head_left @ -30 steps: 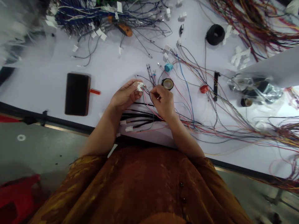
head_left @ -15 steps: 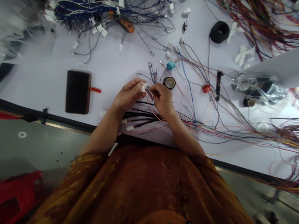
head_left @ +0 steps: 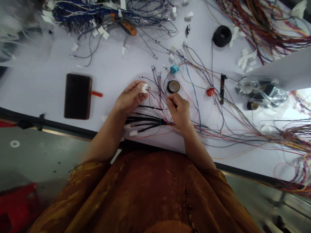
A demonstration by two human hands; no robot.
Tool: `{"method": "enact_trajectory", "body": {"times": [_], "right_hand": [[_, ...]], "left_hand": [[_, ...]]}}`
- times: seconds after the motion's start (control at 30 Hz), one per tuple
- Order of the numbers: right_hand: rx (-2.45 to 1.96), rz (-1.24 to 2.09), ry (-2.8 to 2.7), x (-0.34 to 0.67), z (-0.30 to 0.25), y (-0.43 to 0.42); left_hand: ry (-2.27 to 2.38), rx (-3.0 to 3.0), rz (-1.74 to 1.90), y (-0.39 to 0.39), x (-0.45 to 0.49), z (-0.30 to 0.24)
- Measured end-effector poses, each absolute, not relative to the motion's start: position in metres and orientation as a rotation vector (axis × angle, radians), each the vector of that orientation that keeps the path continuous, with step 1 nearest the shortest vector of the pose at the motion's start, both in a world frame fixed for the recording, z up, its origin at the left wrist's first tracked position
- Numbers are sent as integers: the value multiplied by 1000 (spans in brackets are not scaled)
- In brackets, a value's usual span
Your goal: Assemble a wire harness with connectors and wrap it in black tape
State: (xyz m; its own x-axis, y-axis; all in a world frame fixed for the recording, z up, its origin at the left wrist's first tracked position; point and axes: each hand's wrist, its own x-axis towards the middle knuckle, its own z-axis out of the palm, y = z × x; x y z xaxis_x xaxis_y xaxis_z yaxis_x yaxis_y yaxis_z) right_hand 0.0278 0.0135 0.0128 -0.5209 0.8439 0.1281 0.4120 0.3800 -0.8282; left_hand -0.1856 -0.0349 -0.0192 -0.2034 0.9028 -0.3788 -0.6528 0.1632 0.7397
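Wire harness (head_left: 155, 121) lies nearer the wearer than the grip, its black branches partly ended in white plugs (head_left: 133, 133). Left hand (head_left: 130, 97) grips a white connector (head_left: 145, 88); several wires appear seated. Right hand (head_left: 179, 108): fingertips pinched, on a wire or not, cannot tell. Loose terminals (head_left: 153, 67) beyond the grip look unfitted. Versus half a second ago: right hand now apart from connector, rightward.

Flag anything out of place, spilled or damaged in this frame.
One oddity: a white ring lies on the floor, off the table, so it may have been dropped. I see no spill. The white connector in the left hand shows too small to judge for damage.
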Motion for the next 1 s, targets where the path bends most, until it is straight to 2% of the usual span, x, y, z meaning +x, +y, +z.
{"method": "enact_trajectory", "body": {"times": [0.33, 0.77, 1.0], "right_hand": [[-1187, 1138, -2083, 25, 9, 15], [-994, 1037, -2240, -4, -3, 29], [-963, 1138, -2208, -4, -2, 30]], "left_hand": [[1045, 337, 1449, -35, -183, -16], [1007, 438, 1448, -35, -184, -22], [1034, 506, 1433, -35, -183, -23]]}}
